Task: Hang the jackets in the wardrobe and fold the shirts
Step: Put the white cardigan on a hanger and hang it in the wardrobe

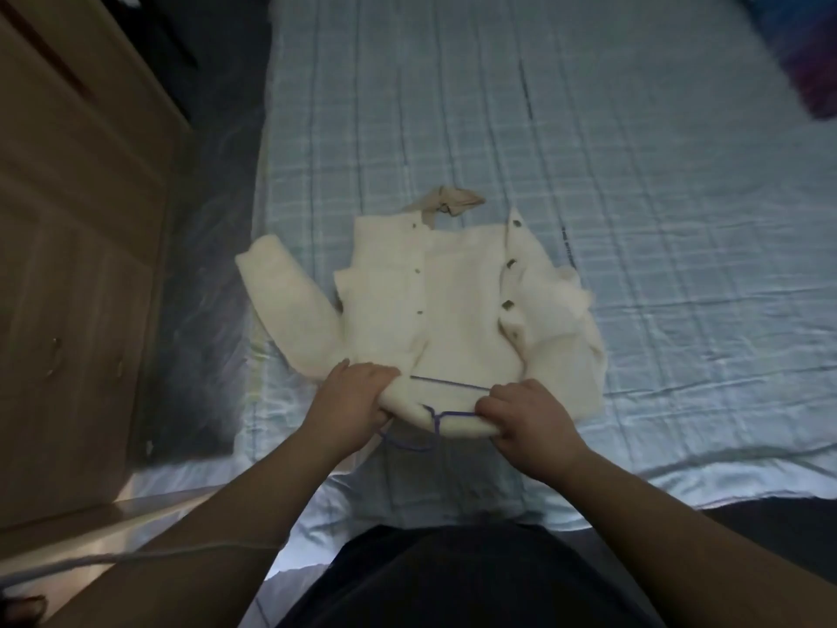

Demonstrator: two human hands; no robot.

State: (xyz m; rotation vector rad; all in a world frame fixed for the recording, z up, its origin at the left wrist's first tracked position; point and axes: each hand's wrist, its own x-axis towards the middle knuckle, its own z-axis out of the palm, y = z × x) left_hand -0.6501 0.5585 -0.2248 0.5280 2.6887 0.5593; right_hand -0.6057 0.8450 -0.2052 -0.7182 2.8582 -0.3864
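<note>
A cream fleece jacket (453, 301) lies spread on the bed (656, 219), collar end toward me, snap buttons along both open front edges. A thin purple wire hanger (435, 417) is partly tucked inside its collar; the hook pokes out toward me. My left hand (351, 401) grips the left side of the rolled collar edge. My right hand (527, 412) grips the right side, over the hanger's arm. A beige piece of cloth (448, 202) lies at the jacket's far hem.
A wooden wardrobe (81, 265) stands at the left, separated from the bed by a dark, narrow gap. A dark blue and purple fabric (806, 52) lies at the bed's far right corner. The bed sheet is pale blue with a check pattern.
</note>
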